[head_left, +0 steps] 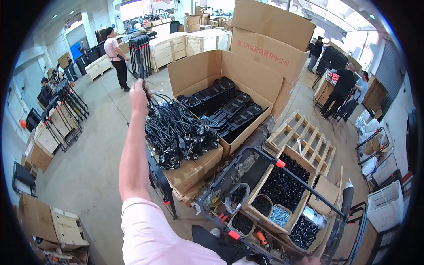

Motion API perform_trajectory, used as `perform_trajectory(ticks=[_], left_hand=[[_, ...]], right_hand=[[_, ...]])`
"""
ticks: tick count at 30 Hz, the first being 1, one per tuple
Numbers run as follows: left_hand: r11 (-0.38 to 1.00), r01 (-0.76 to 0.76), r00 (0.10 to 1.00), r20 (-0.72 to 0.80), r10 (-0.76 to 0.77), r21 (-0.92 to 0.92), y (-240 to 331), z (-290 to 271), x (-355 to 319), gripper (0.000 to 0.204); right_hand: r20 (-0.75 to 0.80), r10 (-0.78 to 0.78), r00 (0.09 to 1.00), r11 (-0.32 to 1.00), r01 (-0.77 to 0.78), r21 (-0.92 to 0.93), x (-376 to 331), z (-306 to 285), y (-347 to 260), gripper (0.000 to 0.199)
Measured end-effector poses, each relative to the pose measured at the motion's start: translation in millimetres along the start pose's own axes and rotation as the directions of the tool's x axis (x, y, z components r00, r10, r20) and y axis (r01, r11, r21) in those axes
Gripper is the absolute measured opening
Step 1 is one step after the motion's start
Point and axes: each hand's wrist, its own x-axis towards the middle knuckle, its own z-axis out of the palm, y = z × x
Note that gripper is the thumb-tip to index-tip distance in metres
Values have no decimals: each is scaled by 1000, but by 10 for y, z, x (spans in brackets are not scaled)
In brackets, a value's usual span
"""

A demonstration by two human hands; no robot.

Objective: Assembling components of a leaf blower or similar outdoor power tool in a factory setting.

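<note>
My left arm stretches forward, and my left hand (138,96) is closed at the far left end of a heap of black power cords (176,128). Dark strands show at its fingers, seemingly a cord from the heap. The plugs of the heap face me, on top of a cardboard box (194,170). My right hand (310,260) just enters at the lower edge, by the black tubular frame (260,152) with red clips; its fingers are mostly cut off. Beside the cords, an open carton (251,70) holds black moulded parts (234,108).
A wooden tray (249,205) holds black knobs (287,181) and silver screws (279,215). An orange-handled tool (262,238) lies near it. A pallet (304,137) leans behind. One person (115,57) stands ahead left by black frames; others work at right (344,90).
</note>
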Motion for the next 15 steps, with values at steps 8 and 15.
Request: perform_trajectory(ticks=[8, 15], left_hand=[[851, -458, 885, 41, 464, 258, 530, 250, 338, 35], [979, -197, 926, 338, 165, 61, 873, 602, -217, 30]], right_hand=[[27, 23, 999, 998, -25, 64, -282, 81, -269, 52], [1, -44, 999, 995, 44, 93, -289, 159, -381, 48]])
